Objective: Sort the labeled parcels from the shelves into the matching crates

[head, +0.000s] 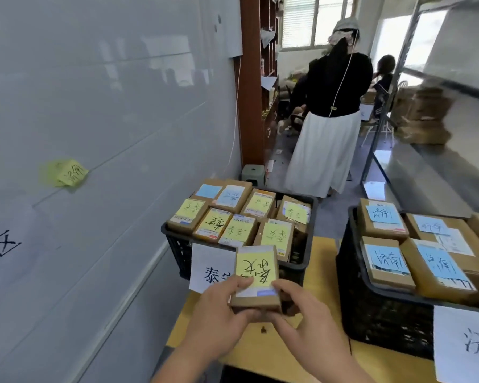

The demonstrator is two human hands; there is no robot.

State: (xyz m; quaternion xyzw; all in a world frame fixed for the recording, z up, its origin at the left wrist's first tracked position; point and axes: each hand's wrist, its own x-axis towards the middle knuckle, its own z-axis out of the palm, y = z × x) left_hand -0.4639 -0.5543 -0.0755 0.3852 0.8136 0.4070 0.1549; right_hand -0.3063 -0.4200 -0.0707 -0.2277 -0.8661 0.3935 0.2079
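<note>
I hold a small brown cardboard parcel point(256, 275) with a yellow handwritten note on top. My left hand point(220, 308) grips its left side and my right hand point(304, 310) grips its right side. The parcel is in front of a black plastic crate point(177, 244) filled with several brown parcels bearing yellow notes, plus two with blue notes at the back. A white paper sign point(208, 268) with a handwritten character hangs on that crate's front. To the right stands a second black crate point(371, 313) holding several parcels with blue notes, with its own white sign point(465, 344).
Both crates rest on a yellow-topped table point(321, 261). A grey wall panel point(94, 134) with a yellow sticky note point(71, 172) runs along the left. A person in a black top and white skirt point(327, 120) stands in the aisle beyond. Metal shelving point(393, 87) is at right.
</note>
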